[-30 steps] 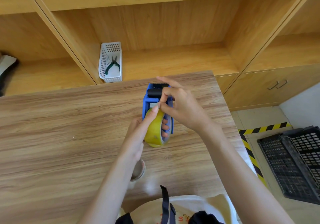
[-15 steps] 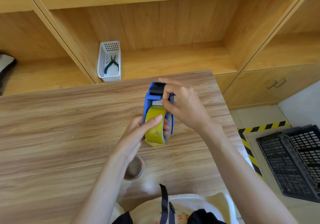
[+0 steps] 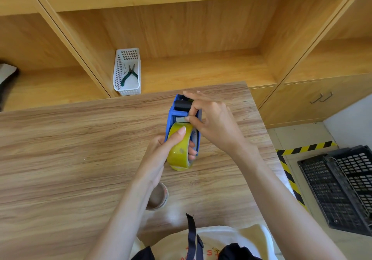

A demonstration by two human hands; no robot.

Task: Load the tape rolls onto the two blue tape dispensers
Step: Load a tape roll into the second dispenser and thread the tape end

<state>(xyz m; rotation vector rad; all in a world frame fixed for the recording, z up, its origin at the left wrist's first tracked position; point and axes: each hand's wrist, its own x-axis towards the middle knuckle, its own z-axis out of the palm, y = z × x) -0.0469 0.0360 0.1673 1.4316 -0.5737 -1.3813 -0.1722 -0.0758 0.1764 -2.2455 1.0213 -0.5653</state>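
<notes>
Shelving: light wooden open shelves (image 3: 201, 38) fill the upper part of the frame, behind the desk.
Desk: a wood-grain desk (image 3: 60, 159) spans the middle and lower left of the frame.
Crate: a black plastic mesh crate (image 3: 338, 187) sits on the floor at the lower right, next to yellow-and-black hazard tape (image 3: 289, 175).
Person: seen from above; both bare forearms reach up from the bottom edge toward the centre, with a pale top at the bottom of the frame.
Basket: a small white slotted basket (image 3: 127, 72) stands on the shelf at upper left of centre, holding green-handled pliers (image 3: 129, 75).
Tape dispenser: a blue tape dispenser (image 3: 182, 119) stands on the desk at the centre of the frame, its black roller toward the shelves.
Tape roll: a yellow tape roll (image 3: 180, 149) is mounted in the dispenser, on its near end.
Left hand: the left hand (image 3: 161, 153) wraps round the dispenser and roll; the thumb lies on top of the roll and the fingertips show through its right side. The grip is closed on the dispenser and roll.
Right hand: the right hand (image 3: 209, 119) is at the dispenser's far end, thumb and forefinger pinched together beside the black roller. What they hold is too small to make out.
Second roll: a brownish tape roll (image 3: 159, 197) lies flat on the desk below centre, partly hidden under the left forearm.
</notes>
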